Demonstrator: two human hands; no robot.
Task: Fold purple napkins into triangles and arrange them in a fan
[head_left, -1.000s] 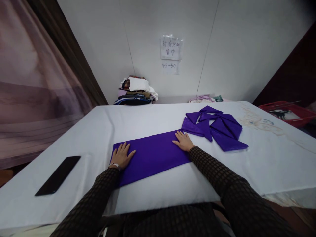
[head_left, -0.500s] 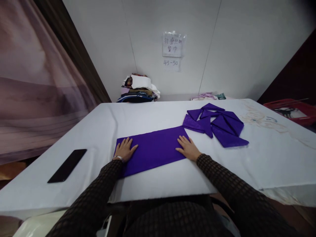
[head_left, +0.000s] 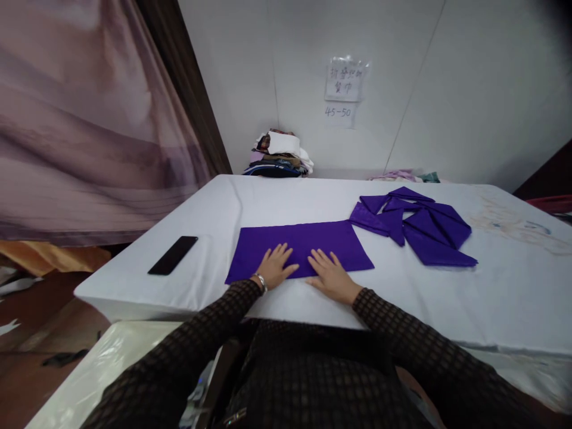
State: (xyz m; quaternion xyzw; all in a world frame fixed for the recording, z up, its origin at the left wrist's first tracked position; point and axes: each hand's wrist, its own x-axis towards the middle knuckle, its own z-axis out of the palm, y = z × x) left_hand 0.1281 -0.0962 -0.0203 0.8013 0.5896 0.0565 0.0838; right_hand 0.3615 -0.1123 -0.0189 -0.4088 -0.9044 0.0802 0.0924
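Note:
A purple cloth napkin (head_left: 313,238), folded into a long flat rectangle, lies in front of me on the white-covered table (head_left: 286,199). My left hand (head_left: 276,265), with a bracelet at the wrist, rests on its near edge left of the middle, fingers spread. Close by on the right, my right hand (head_left: 331,276) lies flat with its fingertips on the same near edge. Neither hand grips anything. Several folded purple napkins (head_left: 435,229) are heaped to the right, touching or almost touching the far right corner of the rectangle.
A black phone (head_left: 173,255) lies at the left. Beyond the far table edge sit a stack of folded clothes (head_left: 282,156) and some pink cloth (head_left: 395,175). Paper signs (head_left: 344,89) hang on the wall. A curtain (head_left: 98,119) falls at the left, and a pale seat (head_left: 102,363) stands below.
Both hands have moved inward from the napkin's two ends to its near edge, closer together. The napkin now lies straighter. My view has swung to the left.

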